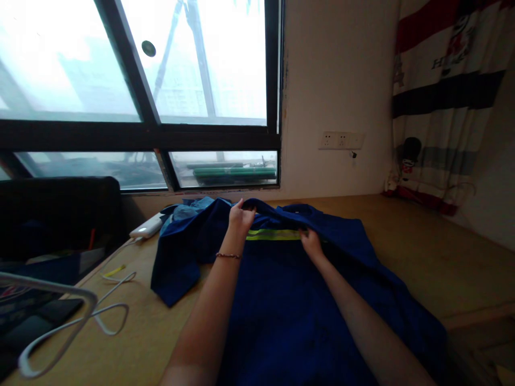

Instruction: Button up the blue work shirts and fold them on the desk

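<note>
**Navy garment gripped at its far edge by both hands**

Navy garment [289, 311] lies spread across the middle of a wooden table [422, 241]. It runs from the near edge of the view to the far side below the window, and one part trails off to the left. A yellow-green reflective stripe [273, 234] crosses it near the far edge.

The left hand [241, 217] is closed on a raised fold of the cloth just beyond the stripe's left end. A thin bracelet [228, 256] sits on that wrist. The right hand [310, 241] pinches the fabric at the stripe's right end, fingers curled onto the cloth.

Left of the garment, a white box-shaped device [147, 228] rests on the table with a cable leading off it. Nearer, at the left, lies a white clothes hanger [60, 321]. A dark chair back [60, 214] stands at the far left. On the far wall are a window [140, 80], a white socket strip [341, 140] and, at the right, a striped curtain [442, 107].
</note>
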`<state>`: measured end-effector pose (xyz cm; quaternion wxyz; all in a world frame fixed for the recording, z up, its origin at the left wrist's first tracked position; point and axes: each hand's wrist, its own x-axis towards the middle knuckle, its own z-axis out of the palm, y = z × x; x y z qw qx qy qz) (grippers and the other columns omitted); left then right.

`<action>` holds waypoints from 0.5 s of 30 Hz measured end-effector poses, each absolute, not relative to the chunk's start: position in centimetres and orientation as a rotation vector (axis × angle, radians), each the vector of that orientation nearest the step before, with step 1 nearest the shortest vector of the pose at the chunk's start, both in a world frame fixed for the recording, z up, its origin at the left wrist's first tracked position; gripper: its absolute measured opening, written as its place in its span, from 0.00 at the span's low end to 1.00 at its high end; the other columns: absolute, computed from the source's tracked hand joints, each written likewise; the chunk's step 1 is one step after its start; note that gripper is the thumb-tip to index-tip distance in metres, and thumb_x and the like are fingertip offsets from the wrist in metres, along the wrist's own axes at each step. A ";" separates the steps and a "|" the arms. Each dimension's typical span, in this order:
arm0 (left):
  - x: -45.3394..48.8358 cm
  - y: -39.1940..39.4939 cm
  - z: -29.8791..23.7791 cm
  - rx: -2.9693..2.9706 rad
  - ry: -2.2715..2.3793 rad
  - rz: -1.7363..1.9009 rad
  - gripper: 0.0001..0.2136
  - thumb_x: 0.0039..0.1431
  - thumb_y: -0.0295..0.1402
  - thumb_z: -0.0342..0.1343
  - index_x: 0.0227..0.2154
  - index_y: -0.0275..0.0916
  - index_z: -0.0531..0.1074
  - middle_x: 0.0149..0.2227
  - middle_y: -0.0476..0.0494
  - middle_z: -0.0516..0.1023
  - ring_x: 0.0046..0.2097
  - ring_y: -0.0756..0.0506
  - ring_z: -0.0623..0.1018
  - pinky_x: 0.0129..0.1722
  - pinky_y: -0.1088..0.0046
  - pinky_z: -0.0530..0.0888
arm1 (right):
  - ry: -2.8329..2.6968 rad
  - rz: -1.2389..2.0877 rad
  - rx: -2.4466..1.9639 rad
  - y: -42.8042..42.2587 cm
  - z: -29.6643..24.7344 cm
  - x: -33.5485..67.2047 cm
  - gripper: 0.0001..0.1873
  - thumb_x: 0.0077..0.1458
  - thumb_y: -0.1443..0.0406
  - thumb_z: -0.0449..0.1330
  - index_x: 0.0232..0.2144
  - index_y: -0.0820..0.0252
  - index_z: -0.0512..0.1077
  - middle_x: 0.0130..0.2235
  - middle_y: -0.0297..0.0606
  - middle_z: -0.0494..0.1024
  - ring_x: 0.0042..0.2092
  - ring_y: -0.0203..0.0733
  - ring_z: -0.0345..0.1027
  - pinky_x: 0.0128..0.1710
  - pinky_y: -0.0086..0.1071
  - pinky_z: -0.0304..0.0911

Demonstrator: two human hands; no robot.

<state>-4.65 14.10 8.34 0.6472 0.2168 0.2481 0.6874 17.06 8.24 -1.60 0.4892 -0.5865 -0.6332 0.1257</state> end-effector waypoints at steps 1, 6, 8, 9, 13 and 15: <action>-4.0 14.3 7.8 0.581 0.693 1.547 0.10 0.59 0.29 0.40 0.32 0.33 0.66 0.33 0.39 0.74 0.38 0.48 0.74 0.41 0.71 0.71 | -1.419 0.364 -1.551 9.2 -1.9 18.5 0.17 0.53 0.65 0.47 0.41 0.63 0.70 0.44 0.47 0.72 0.48 0.45 0.64 0.47 0.36 0.59; -0.2 14.2 3.9 1.238 1.530 1.223 0.07 0.54 0.30 0.48 0.31 0.32 0.67 0.36 0.38 0.74 0.44 0.45 0.72 0.41 0.74 0.69 | -1.423 0.564 -1.732 11.0 -3.4 22.9 0.14 0.50 0.67 0.49 0.29 0.68 0.73 0.26 0.44 0.76 0.24 0.39 0.69 0.24 0.27 0.62; 0.5 13.8 2.5 1.315 1.615 1.115 0.05 0.45 0.29 0.56 0.25 0.32 0.69 0.33 0.36 0.75 0.45 0.40 0.71 0.41 0.70 0.68 | -1.490 0.601 -1.753 10.8 -3.8 22.9 0.10 0.46 0.67 0.54 0.24 0.68 0.73 0.22 0.41 0.75 0.21 0.36 0.67 0.21 0.24 0.58; 0.7 13.6 1.9 1.348 1.647 1.067 0.05 0.41 0.28 0.59 0.22 0.32 0.69 0.31 0.36 0.75 0.45 0.38 0.71 0.41 0.69 0.67 | -1.523 0.601 -1.758 10.7 -3.9 22.6 0.08 0.44 0.67 0.55 0.22 0.67 0.73 0.22 0.40 0.75 0.22 0.36 0.67 0.22 0.24 0.58; 1.8 12.3 0.4 1.799 1.657 0.735 0.05 0.41 0.29 0.59 0.18 0.34 0.70 0.26 0.37 0.75 0.38 0.40 0.74 0.36 0.70 0.67 | -1.613 0.541 -1.787 9.7 -3.6 21.0 0.06 0.41 0.66 0.58 0.23 0.63 0.74 0.28 0.41 0.76 0.31 0.40 0.70 0.29 0.26 0.59; 3.1 11.3 -0.4 2.014 1.593 0.606 0.05 0.45 0.31 0.57 0.21 0.34 0.72 0.26 0.39 0.75 0.35 0.43 0.74 0.34 0.72 0.67 | -1.630 0.435 -1.894 9.1 -3.2 20.2 0.09 0.43 0.63 0.57 0.26 0.62 0.74 0.31 0.44 0.76 0.35 0.43 0.70 0.32 0.28 0.59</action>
